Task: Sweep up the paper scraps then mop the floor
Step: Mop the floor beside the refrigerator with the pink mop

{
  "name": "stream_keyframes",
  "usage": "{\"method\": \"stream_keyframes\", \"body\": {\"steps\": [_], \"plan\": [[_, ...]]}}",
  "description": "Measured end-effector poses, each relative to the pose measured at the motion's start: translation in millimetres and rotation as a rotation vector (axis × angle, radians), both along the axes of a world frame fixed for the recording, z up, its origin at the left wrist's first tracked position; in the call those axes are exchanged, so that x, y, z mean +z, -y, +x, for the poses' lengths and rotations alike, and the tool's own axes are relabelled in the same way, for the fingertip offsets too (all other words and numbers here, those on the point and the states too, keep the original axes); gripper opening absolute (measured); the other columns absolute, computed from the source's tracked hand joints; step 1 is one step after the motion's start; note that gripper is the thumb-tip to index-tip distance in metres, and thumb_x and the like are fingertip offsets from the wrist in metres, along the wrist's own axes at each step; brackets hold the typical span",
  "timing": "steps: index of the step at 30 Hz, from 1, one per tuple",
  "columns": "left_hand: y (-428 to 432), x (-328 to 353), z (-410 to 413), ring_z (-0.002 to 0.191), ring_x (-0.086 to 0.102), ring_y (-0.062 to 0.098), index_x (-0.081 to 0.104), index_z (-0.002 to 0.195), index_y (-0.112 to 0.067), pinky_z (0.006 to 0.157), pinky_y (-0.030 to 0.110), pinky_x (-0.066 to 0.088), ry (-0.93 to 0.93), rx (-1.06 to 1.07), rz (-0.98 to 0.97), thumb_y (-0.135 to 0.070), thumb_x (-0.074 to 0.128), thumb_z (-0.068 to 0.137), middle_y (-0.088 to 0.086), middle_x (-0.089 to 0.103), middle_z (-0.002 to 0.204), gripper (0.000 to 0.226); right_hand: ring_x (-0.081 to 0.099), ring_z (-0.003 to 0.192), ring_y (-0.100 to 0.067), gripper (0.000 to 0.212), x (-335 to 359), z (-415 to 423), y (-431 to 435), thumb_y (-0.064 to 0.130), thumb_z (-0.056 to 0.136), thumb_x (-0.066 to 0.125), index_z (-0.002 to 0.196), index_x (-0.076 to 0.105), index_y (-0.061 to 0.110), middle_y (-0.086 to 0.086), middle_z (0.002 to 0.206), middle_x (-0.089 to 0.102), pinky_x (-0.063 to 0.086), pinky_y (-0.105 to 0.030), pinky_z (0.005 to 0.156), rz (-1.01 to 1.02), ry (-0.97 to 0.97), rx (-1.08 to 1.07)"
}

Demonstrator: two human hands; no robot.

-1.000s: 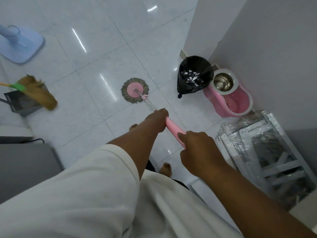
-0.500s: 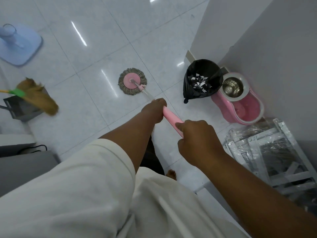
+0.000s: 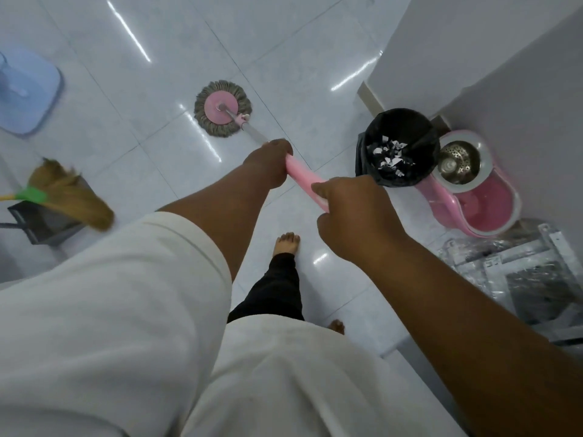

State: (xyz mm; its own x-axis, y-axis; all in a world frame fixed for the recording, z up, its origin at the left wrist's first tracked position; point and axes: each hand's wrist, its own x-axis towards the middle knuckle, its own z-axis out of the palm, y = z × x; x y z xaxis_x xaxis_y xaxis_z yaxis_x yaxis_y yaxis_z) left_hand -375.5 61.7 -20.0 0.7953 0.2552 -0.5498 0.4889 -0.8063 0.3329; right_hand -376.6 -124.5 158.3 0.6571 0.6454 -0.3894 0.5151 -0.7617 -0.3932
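On glossy white tiles [image 3: 268, 42] (wall [image 3: 520, 74] beside), mop [image 3: 222, 108] rests.

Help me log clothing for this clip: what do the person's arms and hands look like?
The left arm wears a loose white fabric sleeve ending near the elbow; the forearm below is bare. The right arm shows no sleeve in view. The left hand and right hand are bare: no gloves, rings or watch visible.
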Motion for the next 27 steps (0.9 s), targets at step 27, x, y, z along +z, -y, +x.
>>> {"method": "stream_keyframes", "body": {"steps": [27], "plan": [[317.7,34.6,-117.7,0.099,0.063,0.026,0.055,0.116,-0.013,0.09,0.043,0.054,0.018,-0.16,-0.087,-0.013,0.064,0.086,0.008,0.061,0.114,0.031,0.067,0.077,-0.016,0.039,55.7,-148.6,304.6,0.02,0.083,0.068,0.122,0.066,0.022,-0.003,0.103,0.071,0.053,-0.022,0.074,-0.15,0.022,-0.121]]}}
